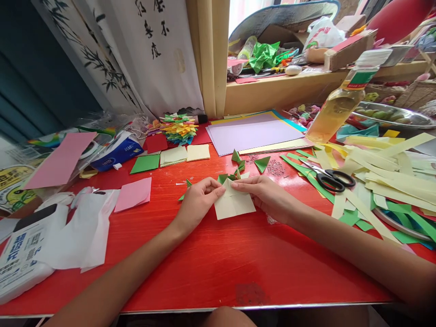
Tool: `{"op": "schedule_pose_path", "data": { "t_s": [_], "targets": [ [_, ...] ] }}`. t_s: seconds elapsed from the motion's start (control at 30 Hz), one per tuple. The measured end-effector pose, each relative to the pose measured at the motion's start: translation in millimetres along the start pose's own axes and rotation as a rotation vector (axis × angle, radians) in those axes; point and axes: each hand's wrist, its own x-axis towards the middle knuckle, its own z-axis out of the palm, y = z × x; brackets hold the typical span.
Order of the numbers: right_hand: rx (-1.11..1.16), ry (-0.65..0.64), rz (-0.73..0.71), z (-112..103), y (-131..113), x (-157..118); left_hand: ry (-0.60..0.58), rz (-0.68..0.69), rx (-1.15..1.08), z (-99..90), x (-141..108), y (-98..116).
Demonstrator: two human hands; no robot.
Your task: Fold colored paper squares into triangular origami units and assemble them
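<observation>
Between my two hands is a pale cream sheet of paper [235, 206], its top corners folded toward a point and a crease showing across it. My left hand [200, 197] pinches the upper left edge between thumb and fingers. On the other side, my right hand [264, 193] pinches the upper right edge, with some fingers behind the sheet. Just beyond lie several small folded green paper pieces [262, 164], partly hidden by the paper and my fingers. A square of green paper [145, 164] and stacks of cream paper [173, 156] lie farther back on the left.
Black-handled scissors [332, 178] lie by heaped paper strips [391, 168] on the right of the red table [204, 268]. A bottle [335, 106] stands behind, beside lilac sheets [252, 129]. At left are pink paper [134, 194], a wipes pack [25, 259] and stacked folded pieces [179, 129].
</observation>
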Motion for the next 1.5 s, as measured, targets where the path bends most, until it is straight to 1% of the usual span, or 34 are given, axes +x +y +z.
{"op": "schedule_pose_path", "data": {
  "t_s": [0.2,0.43,0.57,0.67,0.73,0.8,0.87,0.93,0.97,1.1,1.23,1.3,1.33,1.4,1.5],
  "targets": [
    [-0.072,-0.040,-0.020,2,-1,-1,0.055,0.095,0.137,-0.5,0,2],
    [-0.210,-0.079,-0.028,2,1,-1,0.067,0.196,0.274,-2.3,-1,3],
    [-0.382,-0.081,-0.111,-2,-7,-1,0.117,0.167,0.191,-5.2,0,5],
    [-0.461,-0.014,-0.158,-5,-13,0,0.164,0.143,0.103,-6.1,1,7],
    [-0.433,0.038,-0.181,-8,-15,2,0.165,0.123,0.047,-6.8,1,9],
    [-0.347,0.086,-0.215,-11,-15,4,0.176,0.102,-0.036,-8.6,1,9],
    [-0.245,0.120,-0.253,-14,-14,7,0.217,0.085,-0.139,-11.0,2,9],
    [-0.188,0.123,-0.271,-15,-11,9,0.260,0.081,-0.218,-12.3,3,8],
    [-0.178,0.104,-0.267,-14,-10,8,0.269,0.080,-0.235,-12.1,3,7],
    [-0.126,-0.016,-0.231,-2,-7,2,0.245,0.069,-0.226,-5.7,0,4],
    [-0.042,-0.067,-0.292,8,-7,-4,0.243,0.071,-0.243,-1.4,-3,4],
    [-0.057,-0.051,-0.336,8,-6,-5,0.232,0.068,-0.236,-1.8,-3,4],
    [-0.079,-0.025,-0.350,7,-6,-4,0.209,0.061,-0.220,-2.0,-3,4],
    [-0.152,0.030,-0.353,4,-4,-3,0.135,0.041,-0.163,-1.8,-2,3],
    [-0.312,0.074,-0.348,0,-1,0,0.032,0.032,-0.064,0.2,-2,2]
  ]
}}
